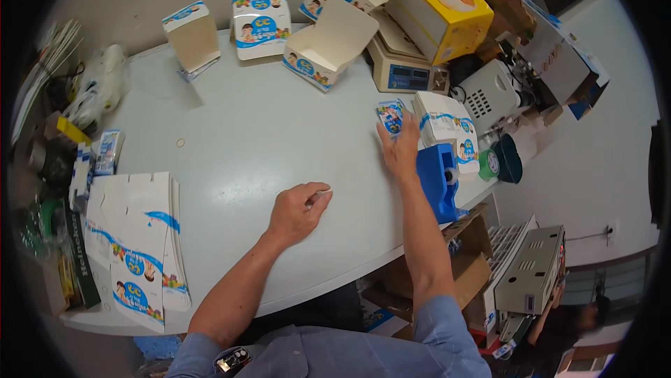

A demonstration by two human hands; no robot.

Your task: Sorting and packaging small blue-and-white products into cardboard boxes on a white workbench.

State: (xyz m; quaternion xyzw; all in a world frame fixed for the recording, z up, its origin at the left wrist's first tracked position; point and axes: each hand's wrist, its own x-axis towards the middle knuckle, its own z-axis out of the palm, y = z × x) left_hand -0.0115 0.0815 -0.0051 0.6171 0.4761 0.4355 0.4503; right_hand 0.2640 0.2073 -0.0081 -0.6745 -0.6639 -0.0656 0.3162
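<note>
My left hand (299, 214) rests over the middle of the white table (244, 147), its fingers curled and thumb against the index finger. Something small and pale may show in that pinch, but I cannot make it out. Farther right, my right hand (401, 154) reaches forward with thumb and fingers apart around the near end of a small blue printed packet (391, 116). Contact between the fingertips and the packet cannot be told. Beside this hand lies a stack of flat white-and-blue cartons (442, 116), and a blue tape dispenser (436, 181) stands just nearer.
Folded-open cartons (261, 28) stand along the back, near a scale (400, 70) bearing a yellow box (465, 18). Flat printed cartons (133, 238) are stacked at the left. Green tape (488, 163) sits by the right edge. Another person (570, 329) is at lower right.
</note>
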